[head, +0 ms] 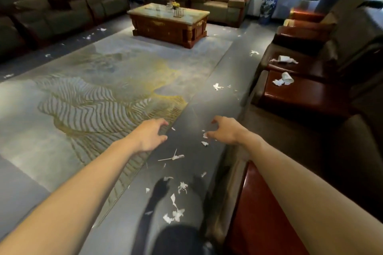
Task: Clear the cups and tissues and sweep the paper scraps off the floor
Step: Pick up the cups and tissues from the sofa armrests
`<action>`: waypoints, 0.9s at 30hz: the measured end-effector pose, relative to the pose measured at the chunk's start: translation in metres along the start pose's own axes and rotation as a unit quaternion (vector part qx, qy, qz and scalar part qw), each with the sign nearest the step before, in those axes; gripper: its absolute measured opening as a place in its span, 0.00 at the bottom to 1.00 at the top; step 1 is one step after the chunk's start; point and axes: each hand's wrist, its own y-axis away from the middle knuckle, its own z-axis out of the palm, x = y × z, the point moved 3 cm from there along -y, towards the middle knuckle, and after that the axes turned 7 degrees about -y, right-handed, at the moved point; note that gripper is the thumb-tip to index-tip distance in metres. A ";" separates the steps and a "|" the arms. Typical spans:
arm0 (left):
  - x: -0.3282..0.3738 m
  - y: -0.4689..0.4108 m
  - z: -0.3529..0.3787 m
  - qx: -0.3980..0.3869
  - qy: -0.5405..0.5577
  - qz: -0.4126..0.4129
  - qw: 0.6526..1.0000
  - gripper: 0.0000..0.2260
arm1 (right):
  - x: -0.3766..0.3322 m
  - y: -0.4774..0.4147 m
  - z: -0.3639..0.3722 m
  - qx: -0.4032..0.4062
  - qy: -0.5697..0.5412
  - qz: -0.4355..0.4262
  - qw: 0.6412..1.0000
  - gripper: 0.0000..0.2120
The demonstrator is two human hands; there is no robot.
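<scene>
White paper scraps [175, 214] lie scattered on the dark floor strip between the rug and the right-hand seats, with more scraps [218, 86] further ahead. A tipped white paper cup [288, 77] and a crumpled tissue [278, 82] lie on a red-brown side table [306, 97]. Another cup and tissue [284, 59] lie on the side table behind it. My left hand [150, 135] and my right hand [224, 130] reach forward over the floor, fingers loosely curled, holding nothing.
A large grey and gold rug [93, 97] covers the middle floor. A wooden coffee table [169, 25] with glassware stands ahead. Sofas line the left wall and the back. Armchairs [342, 47] and blue vases [269, 2] are on the right.
</scene>
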 end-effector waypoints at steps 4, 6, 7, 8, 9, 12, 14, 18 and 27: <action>-0.028 -0.090 -0.028 -0.006 0.019 0.034 0.999 0.23 | -0.020 -0.081 -0.024 0.032 -0.039 0.032 0.998 0.28; -0.044 -0.136 -0.043 0.006 0.040 0.050 0.998 0.23 | -0.027 -0.120 -0.033 0.055 -0.058 0.045 0.996 0.27; -0.051 -0.159 -0.050 0.009 0.054 0.057 0.997 0.24 | -0.028 -0.138 -0.038 0.065 -0.070 0.056 0.994 0.27; -0.056 -0.181 -0.056 0.006 0.065 0.063 0.996 0.24 | -0.028 -0.154 -0.042 0.070 -0.085 0.070 0.991 0.27; -0.060 -0.204 -0.063 0.006 0.069 0.073 0.995 0.24 | -0.028 -0.170 -0.046 0.076 -0.100 0.081 0.989 0.27; -0.059 -0.276 -0.076 -0.005 0.064 0.117 0.991 0.25 | -0.019 -0.214 -0.059 0.102 -0.139 0.112 0.979 0.27; -0.047 -0.319 -0.078 -0.025 0.072 0.141 0.987 0.25 | -0.004 -0.238 -0.066 0.115 -0.157 0.143 0.970 0.27; -0.012 -0.410 -0.075 -0.070 0.091 0.194 0.974 0.27 | 0.038 -0.292 -0.098 0.145 -0.191 0.201 0.950 0.29; 0.109 -0.666 -0.077 -0.117 0.112 0.252 0.954 0.26 | 0.156 -0.469 -0.228 0.189 -0.238 0.232 0.924 0.26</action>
